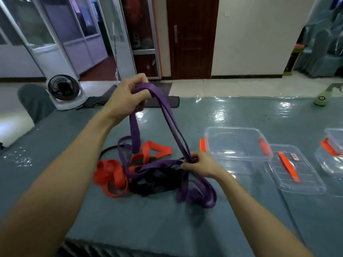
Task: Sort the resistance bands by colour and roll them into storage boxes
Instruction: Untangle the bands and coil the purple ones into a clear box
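Purple band (134, 130) stretches between my hands: left hand (128, 97) grips its top loop high over the table (130, 219), right hand (199, 165) pinches it low. Orange bands (111, 175) and black bands (157, 179) tangle its lower loops. A clear box (235, 141) sits just right, with its lid (297, 171) beside it.

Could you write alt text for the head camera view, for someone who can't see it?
A person's left hand holds up a purple resistance band from a tangle of purple, orange and black bands on a grey-blue table, while the right hand pinches its strands lower down. Clear storage boxes with orange clasps stand to the right.
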{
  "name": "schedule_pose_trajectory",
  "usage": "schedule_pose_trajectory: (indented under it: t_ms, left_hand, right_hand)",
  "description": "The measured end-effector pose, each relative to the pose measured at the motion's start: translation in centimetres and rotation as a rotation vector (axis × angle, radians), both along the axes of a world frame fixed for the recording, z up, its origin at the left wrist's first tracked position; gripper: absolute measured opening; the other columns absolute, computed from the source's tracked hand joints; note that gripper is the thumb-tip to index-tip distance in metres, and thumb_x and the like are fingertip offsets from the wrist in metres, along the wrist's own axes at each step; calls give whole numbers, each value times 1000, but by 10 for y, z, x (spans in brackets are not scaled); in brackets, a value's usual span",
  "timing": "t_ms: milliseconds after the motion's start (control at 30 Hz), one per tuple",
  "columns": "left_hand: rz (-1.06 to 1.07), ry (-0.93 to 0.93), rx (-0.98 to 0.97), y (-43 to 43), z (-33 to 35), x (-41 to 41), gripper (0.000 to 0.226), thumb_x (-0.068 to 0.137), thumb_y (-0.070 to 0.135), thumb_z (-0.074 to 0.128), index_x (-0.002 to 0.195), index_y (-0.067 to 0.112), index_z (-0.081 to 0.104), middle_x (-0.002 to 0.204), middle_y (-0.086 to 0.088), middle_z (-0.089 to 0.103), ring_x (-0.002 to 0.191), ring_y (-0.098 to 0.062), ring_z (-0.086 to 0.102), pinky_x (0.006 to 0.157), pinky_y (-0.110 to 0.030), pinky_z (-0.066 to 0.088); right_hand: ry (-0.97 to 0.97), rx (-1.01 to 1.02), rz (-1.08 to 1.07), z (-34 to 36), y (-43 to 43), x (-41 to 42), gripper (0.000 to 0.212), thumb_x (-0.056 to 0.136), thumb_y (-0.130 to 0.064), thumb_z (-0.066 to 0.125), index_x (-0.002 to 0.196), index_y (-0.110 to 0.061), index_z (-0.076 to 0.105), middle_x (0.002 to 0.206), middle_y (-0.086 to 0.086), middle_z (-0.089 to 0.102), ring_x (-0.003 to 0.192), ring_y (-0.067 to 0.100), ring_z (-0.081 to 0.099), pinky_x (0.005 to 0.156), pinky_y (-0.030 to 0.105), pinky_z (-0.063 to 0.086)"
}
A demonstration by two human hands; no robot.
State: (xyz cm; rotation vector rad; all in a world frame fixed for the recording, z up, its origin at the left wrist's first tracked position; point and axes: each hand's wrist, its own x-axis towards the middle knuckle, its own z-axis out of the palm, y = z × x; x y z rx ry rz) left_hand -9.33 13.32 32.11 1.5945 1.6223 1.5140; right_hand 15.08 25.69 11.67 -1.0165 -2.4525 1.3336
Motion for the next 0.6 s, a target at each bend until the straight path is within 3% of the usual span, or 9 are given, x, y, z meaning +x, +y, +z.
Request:
schedule_pose_trajectory:
  t_ms: [100, 133, 200, 267, 333, 400, 467, 533, 600]
  left_hand:
    - [204, -42, 18, -41, -14, -48, 17, 85, 25, 75, 79, 28, 59, 60, -8, 50, 48, -18, 39, 48, -26, 32]
    - [273, -78, 29, -53, -22, -62, 15, 86, 26, 76, 81, 27, 62, 62, -12, 50, 48, -19, 40, 48, -28, 34]
    - [392, -140, 21, -71, -42, -85, 10, 91, 27, 76, 85, 26, 68, 63, -10, 55, 48, -18, 47, 49, -31, 44]
    - [465, -133, -80, -83, -67, -102, 13, 98, 22, 75, 86, 25, 71, 61, -2, 59, 52, -17, 56, 58, -33, 54]
    - [443, -36, -252, -88, -95, -107, 10, 101, 19, 77, 91, 19, 75, 62, -1, 65, 60, -19, 63, 69, -32, 56]
    - [354, 47, -404, -86, -119, -98, 11, 102, 25, 78, 96, 15, 77, 66, 2, 69, 65, -15, 66, 67, -26, 52]
    - [281, 100, -477, -74, -135, -78, 17, 107, 24, 71, 100, 8, 73, 68, -1, 67, 63, -11, 63, 65, -26, 48]
    - [243, 108, -488, -58, -144, -55, 14, 111, 9, 60, 100, 5, 69, 67, -5, 59, 59, -13, 56, 65, -27, 46]
    - [205, 87, -461, -42, -147, -36, 14, 110, 0, 53, 103, -3, 64, 71, -10, 50, 64, -19, 47, 72, -35, 41]
  right_hand:
    - [-71, 108, 33, 36, 17, -16, 24, 98, -33, 73, 82, -16, 73, 71, 1, 75, 62, 10, 66, 70, 39, 54]
    - [-37, 135, 23, 59, 24, -22, 24, 101, -31, 71, 85, -14, 72, 69, 5, 73, 61, 12, 69, 67, 35, 54]
    - [81, 194, -1, 115, 36, -33, 20, 102, -27, 73, 88, -13, 70, 56, -4, 61, 52, 9, 65, 58, 28, 54]
    - [145, 308, 9, 175, 44, -42, 21, 97, -24, 80, 80, -21, 67, 46, -13, 53, 41, 0, 51, 49, 24, 46]
    - [175, 413, 39, 231, 44, -46, 23, 91, -24, 87, 77, -23, 68, 46, -15, 55, 41, -1, 49, 46, 21, 42]
    - [196, 515, 77, 275, 38, -45, 21, 84, -30, 91, 82, -18, 75, 53, -14, 59, 46, -2, 51, 51, 21, 44]
    - [88, 528, 172, 306, 24, -44, 30, 79, -45, 93, 89, -20, 80, 62, -12, 64, 55, -1, 57, 56, 21, 48]
    - [-170, 411, 283, 321, 12, -42, 44, 72, -61, 94, 96, -26, 83, 71, -7, 67, 63, 7, 64, 62, 23, 57]
    - [-373, 326, 334, 322, 6, -37, 45, 75, -63, 93, 99, -26, 85, 74, 3, 69, 65, 17, 70, 68, 30, 64]
